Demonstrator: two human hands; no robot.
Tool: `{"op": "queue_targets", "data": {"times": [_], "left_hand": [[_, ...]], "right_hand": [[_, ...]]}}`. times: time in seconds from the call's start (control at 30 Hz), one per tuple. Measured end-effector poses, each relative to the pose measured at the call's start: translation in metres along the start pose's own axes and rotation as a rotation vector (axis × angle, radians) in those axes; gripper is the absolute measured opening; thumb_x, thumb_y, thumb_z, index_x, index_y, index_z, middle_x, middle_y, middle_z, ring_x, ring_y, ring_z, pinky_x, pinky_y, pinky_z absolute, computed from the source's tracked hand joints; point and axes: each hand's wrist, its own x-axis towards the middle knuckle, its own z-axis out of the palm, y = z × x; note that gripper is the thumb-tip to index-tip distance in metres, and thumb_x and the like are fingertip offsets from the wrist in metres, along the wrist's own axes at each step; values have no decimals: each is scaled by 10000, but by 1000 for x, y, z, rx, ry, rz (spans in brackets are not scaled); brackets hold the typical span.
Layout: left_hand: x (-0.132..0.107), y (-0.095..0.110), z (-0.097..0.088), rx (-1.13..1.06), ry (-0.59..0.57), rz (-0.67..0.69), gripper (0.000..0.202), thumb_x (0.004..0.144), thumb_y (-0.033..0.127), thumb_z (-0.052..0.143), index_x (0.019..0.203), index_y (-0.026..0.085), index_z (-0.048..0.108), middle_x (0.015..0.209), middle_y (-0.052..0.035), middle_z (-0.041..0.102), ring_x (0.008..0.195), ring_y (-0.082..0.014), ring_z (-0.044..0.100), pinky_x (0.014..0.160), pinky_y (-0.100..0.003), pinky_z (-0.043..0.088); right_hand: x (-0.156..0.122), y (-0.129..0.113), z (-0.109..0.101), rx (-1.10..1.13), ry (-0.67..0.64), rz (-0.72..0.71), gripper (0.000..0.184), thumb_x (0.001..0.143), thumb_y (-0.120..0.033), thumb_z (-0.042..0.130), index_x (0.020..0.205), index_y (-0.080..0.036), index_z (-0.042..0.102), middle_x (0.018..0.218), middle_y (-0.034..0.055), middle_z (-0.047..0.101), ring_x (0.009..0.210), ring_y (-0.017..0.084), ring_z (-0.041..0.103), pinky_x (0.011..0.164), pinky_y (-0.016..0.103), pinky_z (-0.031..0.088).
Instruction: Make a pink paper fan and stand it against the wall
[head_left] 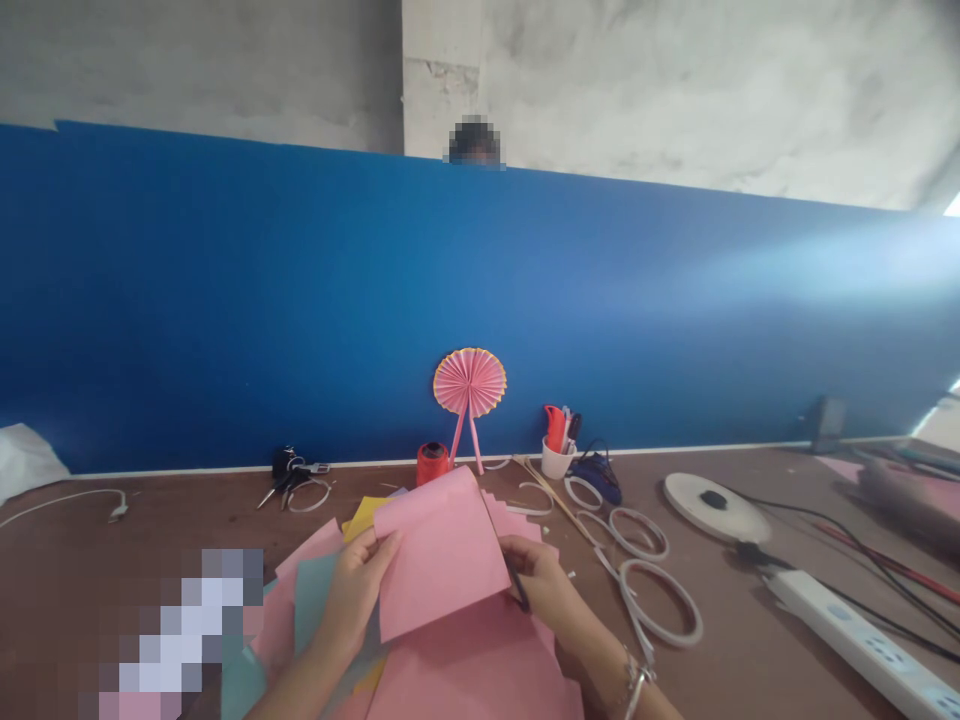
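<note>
The fingers of my left hand (364,572) pinch the left edge of 1 pink sheet (446,570), held above a paper pile (465,660) on the brown counter (735,640). The fingers of my right hand (546,582) close around a dark-handled cutting tool (519,588) at the sheet's right edge. The sheet is curled on top and unpleated; I judge its work early, and cannot tell whether a cut has begun. Behind it, 1 pleated fan (470,382) looks finished. A white cup (557,463) holds a red-handled item (554,428) and pens (574,428).
</note>
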Motion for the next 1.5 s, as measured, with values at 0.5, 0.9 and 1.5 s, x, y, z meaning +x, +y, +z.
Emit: {"op": "queue_targets", "data": {"times": [0.5,0.9,1.5], "left_hand": [[1,-8,-1,-19,-37,-8,481,685,472,714,1044,152,689,877,-73,739,786,-264,673,679,-321,502],[-3,-4,3,-37,-53,-35,474,659,457,737,996,126,693,891,-96,737,850,-289,665,682,-327,501],[-7,6,6,-175,-22,-45,617,668,390,756,1221,184,575,1019,-81,715,916,-263,669,729,-313,529]], "right_hand": [[-1,0,2,-4,7,-56,268,581,-193,634,831,-158,726,642,18,677,498,118,529,559,258,485],[-3,-6,3,126,11,-77,244,564,-156,699,803,-178,742,815,54,737,782,220,660,733,327,519],[7,18,-10,-251,332,0,329,649,-314,619,940,-212,503,432,-119,457,389,123,462,425,208,296]]}}
